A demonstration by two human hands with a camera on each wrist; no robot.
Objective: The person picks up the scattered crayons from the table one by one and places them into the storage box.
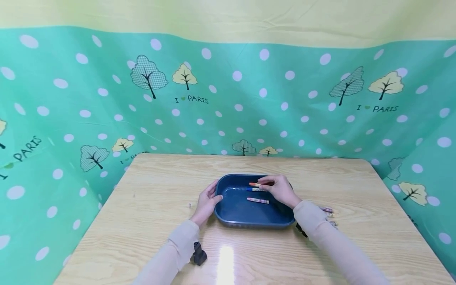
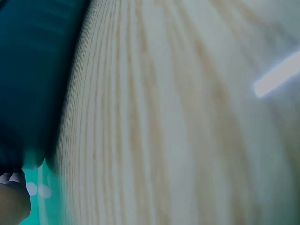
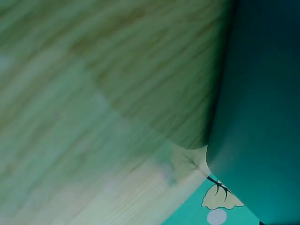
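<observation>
A dark blue rectangular tray (image 1: 235, 215) stands on the table. At its left end my left hand (image 1: 206, 202) grips the rim, thumb over the inside and fingers along the outer wall. Over the far right part of the tray, my right hand (image 1: 281, 190) pinches an orange-tipped crayon (image 1: 253, 184). Just below that one in the head view lies a blue crayon (image 1: 252, 189), its right end by my fingers. A purple-pink crayon (image 1: 258, 200) rests on the tray floor nearer me. Both wrist views show mostly the tray's outer wall (image 2: 42, 70) and the tabletop.
Several more crayons (image 1: 327, 209) lie on the wooden table (image 1: 149, 198) to the right of the tray, partly hidden by my right sleeve (image 1: 313, 217). A tiny purple bit (image 1: 189, 205) sits left of the tray. A green dotted curtain (image 1: 221, 99) hangs behind the table.
</observation>
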